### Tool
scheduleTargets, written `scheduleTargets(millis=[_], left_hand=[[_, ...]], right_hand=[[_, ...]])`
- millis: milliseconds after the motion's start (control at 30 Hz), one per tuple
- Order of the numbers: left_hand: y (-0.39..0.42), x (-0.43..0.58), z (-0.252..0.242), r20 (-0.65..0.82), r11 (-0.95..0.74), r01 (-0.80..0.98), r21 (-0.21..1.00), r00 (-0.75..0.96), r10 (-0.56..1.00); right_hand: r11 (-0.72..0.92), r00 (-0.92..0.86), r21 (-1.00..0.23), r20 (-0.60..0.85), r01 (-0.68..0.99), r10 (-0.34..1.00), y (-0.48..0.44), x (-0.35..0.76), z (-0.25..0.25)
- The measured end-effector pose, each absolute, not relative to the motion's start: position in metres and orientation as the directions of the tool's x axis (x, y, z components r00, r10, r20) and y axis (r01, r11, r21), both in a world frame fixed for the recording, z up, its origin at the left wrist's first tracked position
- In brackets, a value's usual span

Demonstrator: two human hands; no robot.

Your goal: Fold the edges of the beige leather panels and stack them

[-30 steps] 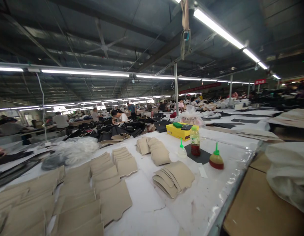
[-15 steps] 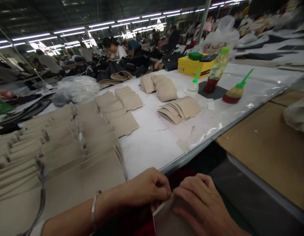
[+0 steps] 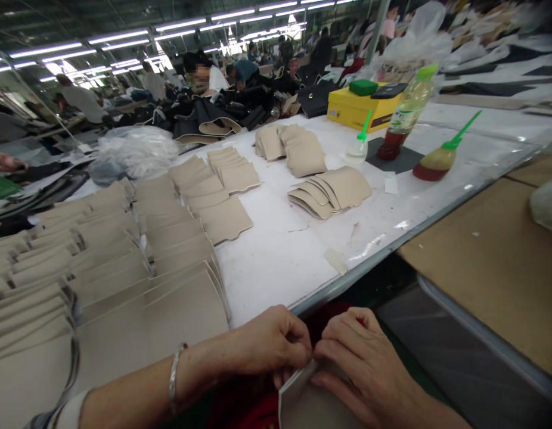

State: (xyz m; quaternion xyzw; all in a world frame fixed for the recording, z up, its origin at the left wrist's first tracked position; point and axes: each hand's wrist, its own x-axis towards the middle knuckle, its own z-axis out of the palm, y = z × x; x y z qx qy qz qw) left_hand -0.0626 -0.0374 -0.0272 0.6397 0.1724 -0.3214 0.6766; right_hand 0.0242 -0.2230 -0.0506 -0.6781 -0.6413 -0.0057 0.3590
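Below the table's front edge, a beige leather panel [image 3: 309, 405] is held tilted between both hands. My left hand [image 3: 276, 342], with a silver bracelet at the wrist, is closed in a pinch at the panel's top corner. My right hand [image 3: 360, 357] is closed over the panel's upper edge, fingers on its face. The fingertips of both hands nearly meet at that corner, and what lies between them is hidden. Close by on the left, large beige panels [image 3: 155, 322] lie in overlapping rows on the table.
Smaller beige pieces [image 3: 332, 192] sit in fanned stacks on the white table [image 3: 267, 268]. Behind them stand a yellow box [image 3: 354, 110], a bottle of red liquid [image 3: 403, 119] and a squeeze bottle [image 3: 437, 162]. Brown cardboard [image 3: 490, 250] lies at right. People work in the background.
The view has shifted slightly, so the table things at right sit a little further right. Both hands keep their grip at the panel's corner, with only slight finger movement.
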Motion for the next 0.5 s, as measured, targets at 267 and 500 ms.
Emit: scheduleTargets(millis=[267, 500], left_hand=[[-0.0399, -0.0622, -0.0279, -0.637, -0.098, 0.634, 0.767, 0.735, -0.231], [-0.0374, -0.0652, -0.0297, -0.639, -0.034, 0.649, 0.76, 0.739, -0.213]], right_hand=[[0.106, 0.157, -0.483, 0.473, 0.869, 0.867, -0.2194, 0.0255, -0.0574], [0.12, 0.159, -0.48, 0.5, 0.869, 0.852, -0.2202, 0.0264, -0.0592]])
